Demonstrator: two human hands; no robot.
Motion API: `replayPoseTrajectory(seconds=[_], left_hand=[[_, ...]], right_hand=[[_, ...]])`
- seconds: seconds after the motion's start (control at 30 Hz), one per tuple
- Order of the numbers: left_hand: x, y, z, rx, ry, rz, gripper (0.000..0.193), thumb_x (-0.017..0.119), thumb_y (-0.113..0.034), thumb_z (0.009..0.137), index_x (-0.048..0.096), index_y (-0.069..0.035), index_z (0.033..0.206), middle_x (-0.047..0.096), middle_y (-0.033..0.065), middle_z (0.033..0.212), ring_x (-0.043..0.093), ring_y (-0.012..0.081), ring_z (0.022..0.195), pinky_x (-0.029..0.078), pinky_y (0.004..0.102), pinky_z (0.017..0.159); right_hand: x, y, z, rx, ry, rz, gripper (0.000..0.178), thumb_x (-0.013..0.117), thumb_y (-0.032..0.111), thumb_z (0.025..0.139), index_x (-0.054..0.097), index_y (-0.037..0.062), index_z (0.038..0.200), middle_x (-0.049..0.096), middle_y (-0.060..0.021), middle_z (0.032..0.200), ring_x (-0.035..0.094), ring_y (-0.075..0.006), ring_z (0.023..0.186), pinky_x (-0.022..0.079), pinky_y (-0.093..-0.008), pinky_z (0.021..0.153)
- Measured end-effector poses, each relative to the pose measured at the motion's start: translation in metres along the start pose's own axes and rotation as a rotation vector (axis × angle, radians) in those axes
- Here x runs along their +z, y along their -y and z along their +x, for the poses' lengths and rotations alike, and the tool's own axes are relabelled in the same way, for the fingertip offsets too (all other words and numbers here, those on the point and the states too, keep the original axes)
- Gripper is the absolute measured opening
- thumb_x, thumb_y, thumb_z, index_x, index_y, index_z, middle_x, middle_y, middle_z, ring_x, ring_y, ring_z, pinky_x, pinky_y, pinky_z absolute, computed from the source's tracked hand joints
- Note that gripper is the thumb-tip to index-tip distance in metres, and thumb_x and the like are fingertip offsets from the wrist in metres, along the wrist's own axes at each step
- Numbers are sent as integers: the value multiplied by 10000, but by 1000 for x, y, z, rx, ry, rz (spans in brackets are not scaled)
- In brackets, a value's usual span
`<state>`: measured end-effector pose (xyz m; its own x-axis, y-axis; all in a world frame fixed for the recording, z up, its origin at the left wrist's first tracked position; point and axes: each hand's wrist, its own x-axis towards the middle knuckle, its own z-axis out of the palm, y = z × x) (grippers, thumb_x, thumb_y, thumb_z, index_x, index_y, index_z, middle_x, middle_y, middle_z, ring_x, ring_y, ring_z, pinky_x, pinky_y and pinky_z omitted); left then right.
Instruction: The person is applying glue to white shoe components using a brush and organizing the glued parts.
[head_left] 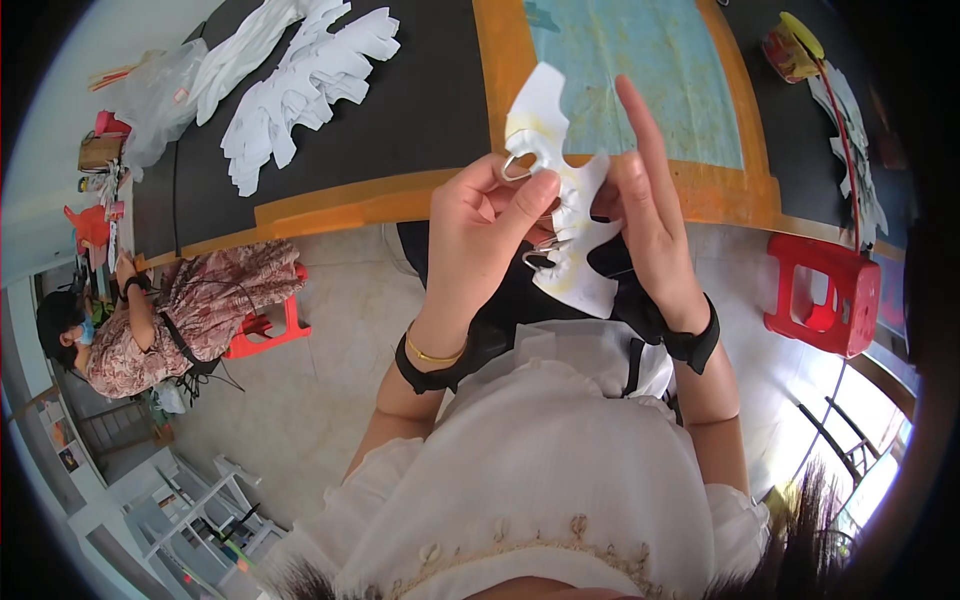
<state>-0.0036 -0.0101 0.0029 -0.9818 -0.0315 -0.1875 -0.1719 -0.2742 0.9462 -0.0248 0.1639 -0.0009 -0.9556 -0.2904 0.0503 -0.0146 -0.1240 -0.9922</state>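
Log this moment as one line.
left hand: pinching white piece | right hand: beside piece, index finger raised | table: blue sheet, white pile

Black tabletop (430, 110) and contents

Surface observed edged with orange strips (370, 204). A stained blue-green sheet (680, 80), likewise bordered, is laid beyond the right hand (655, 225). White cut pieces (320, 85) are heaped beyond and left of the left hand (465, 235); more are seen right of the right hand.

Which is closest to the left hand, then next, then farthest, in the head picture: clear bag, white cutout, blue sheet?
1. White cutout: pinched in the left hand.
2. Blue sheet: ahead, to the right.
3. Clear bag: far off, upper left.
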Motion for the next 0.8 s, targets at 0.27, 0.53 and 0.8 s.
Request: replayPoseTrajectory(seconds=[0.27,0.53,0.8], left_hand=[[6,7,6,-27,-42,-115,201,698,-188,936,616,-11,985,672,50,837,658,92,684,542,230,527],[3,13,11,-34,-42,-102,255,647,-252,970,620,-17,1066,655,45,863,657,101,645,512,231,483],[2,13,6,10,94,-29,252,633,-261,992,598,-11,997,658,43,882,608,62,775,491,202,693]], right_hand=[[12,-1,4,-33,-14,-198,667,495,24,986,199,87,1581,483,30,694,382,-57,645,364,-215,630],[14,-8,7,-51,-6,-29,724,555,26,973,181,110,1587,532,18,711,409,-42,637,384,-183,632],[13,-14,18,-85,-117,33,753,580,88,986,134,119,1592,677,-60,850,516,-36,667,397,-188,595]])
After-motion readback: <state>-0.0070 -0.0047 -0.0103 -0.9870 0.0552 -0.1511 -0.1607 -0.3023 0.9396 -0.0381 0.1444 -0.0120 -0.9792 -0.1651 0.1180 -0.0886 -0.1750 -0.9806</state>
